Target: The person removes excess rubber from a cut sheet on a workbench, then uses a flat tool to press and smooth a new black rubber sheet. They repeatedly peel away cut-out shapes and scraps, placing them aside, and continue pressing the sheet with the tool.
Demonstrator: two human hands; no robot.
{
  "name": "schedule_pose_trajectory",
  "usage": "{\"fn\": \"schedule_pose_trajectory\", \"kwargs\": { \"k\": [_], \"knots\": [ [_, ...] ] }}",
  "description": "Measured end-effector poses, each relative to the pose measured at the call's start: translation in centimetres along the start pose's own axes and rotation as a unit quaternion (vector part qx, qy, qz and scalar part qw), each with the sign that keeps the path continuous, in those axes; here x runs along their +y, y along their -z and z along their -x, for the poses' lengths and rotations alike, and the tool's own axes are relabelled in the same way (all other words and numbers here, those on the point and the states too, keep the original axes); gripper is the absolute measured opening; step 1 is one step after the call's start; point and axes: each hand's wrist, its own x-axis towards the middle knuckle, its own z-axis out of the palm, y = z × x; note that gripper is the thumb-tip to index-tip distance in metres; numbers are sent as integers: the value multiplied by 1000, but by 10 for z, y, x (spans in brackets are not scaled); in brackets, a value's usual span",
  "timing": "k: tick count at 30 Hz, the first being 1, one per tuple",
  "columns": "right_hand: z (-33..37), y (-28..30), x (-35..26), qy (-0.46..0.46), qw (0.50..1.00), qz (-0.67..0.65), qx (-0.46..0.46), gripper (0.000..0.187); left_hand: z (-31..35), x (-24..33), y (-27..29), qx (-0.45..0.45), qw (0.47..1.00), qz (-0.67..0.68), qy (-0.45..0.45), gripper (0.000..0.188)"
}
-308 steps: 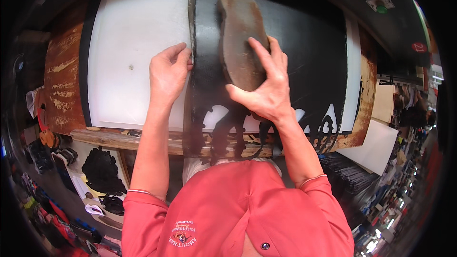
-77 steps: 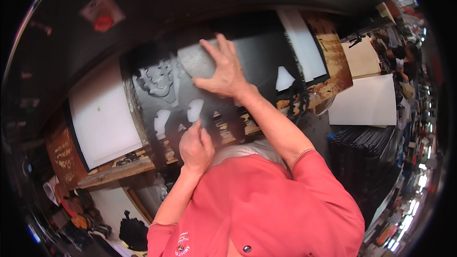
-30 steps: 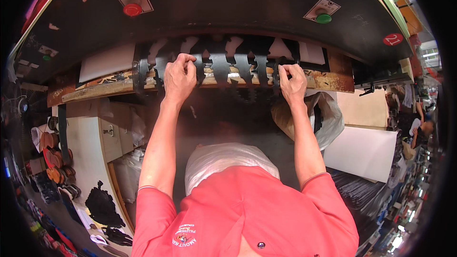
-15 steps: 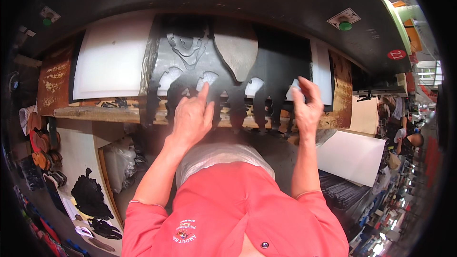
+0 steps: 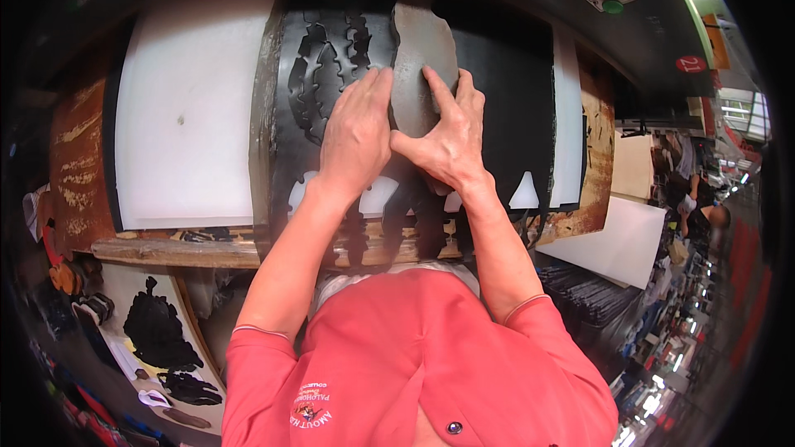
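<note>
A long grey cutting die (image 5: 421,33) with a curved, waisted outline lies on a black sheet (image 5: 507,108). Both my hands are on it. My left hand (image 5: 358,128) lies along its left edge, fingers straight and pressed together, the thumb hidden. Over the lower part spreads my right hand (image 5: 451,132), its thumb by the left edge and its other fingers on the top and along the right edge. Left of the die, jagged dark outlines (image 5: 319,74) show on the sheet. Its near edge has cut-outs with pale board showing through, and ragged strips hang over the bench edge.
A white board (image 5: 195,116) lies to the left on the worn wooden bench (image 5: 174,250). Above the far side is a dark machine beam with a green button (image 5: 612,6). Black scraps (image 5: 161,331) rest on a panel at lower left. At far right is another person (image 5: 708,219).
My hands have gone from the sheet's near edge up to the die. The small pale piece is gone from my right hand. The die sits at a different angle, and the view has shifted.
</note>
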Motion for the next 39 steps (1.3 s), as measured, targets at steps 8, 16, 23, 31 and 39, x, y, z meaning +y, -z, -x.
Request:
{"fn": "schedule_pose_trajectory", "kwargs": {
  "k": [8, 16, 23, 31, 39],
  "knots": [
    [-8, 55, 43, -103, 869, -478, -71, 112, -3, 10, 2, -47, 998, -53, 0, 51],
    [-1, 50, 51, -113, 782, -613, -19, 100, -6, 47, -15, -107, 994, -20, 5, 67],
    [8, 73, 62, -141, 717, -682, 27, 89, 0, 40, -25, -158, 984, -79, -22, 71],
    [23, 117, 76, -97, 739, -662, 82, 91, 1, 39, -27, -180, 976, -115, -29, 68],
    [-4, 149, 93, -3, 871, -476, 119, 90, 0, 33, -24, -139, 989, -54, 1, 63]
  ]
}}
